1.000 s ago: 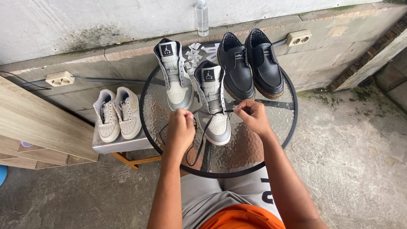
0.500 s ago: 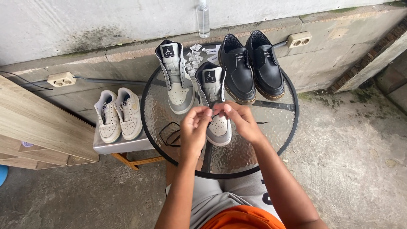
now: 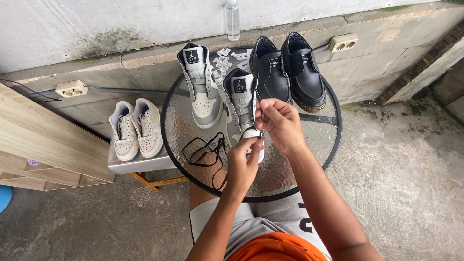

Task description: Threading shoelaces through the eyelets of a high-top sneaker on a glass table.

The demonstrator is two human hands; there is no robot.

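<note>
1. Pinching a black shoelace (image 3: 209, 151), the left hand (image 3: 244, 162) is curling its fingers nearly closed around the lace's end, just in front of the toe of the nearer grey-and-white high-top sneaker (image 3: 240, 104).
2. The right hand (image 3: 281, 123) is hovering just beyond the left one, with thumb and forefinger pressed together at the sneaker's eyelet row; whether it is gripping the lace end or the eyelet flap is too small to tell.
3. The sneaker is sitting directly under both hands, toe pointing toward the person, on a round glass table (image 3: 309, 145).
4. The rest of the lace is lying in loose loops on the glass, just to the left of the left hand.
5. A second matching high-top sneaker (image 3: 199, 84) is standing beyond and to the left of the hands, just beside the first.
6. A pair of black leather shoes (image 3: 290, 72) is resting beyond the right hand, near the table's far edge.
7. Small white paper tags (image 3: 223, 59) are lying between the two pairs, well beyond the hands.
8. A pair of cream low-top sneakers (image 3: 136, 128) is sitting on a metal stand (image 3: 140, 164), well to the left of the left hand.
9. A clear plastic bottle (image 3: 232, 19) is standing on the concrete ledge (image 3: 145, 53), far beyond both hands.
</note>
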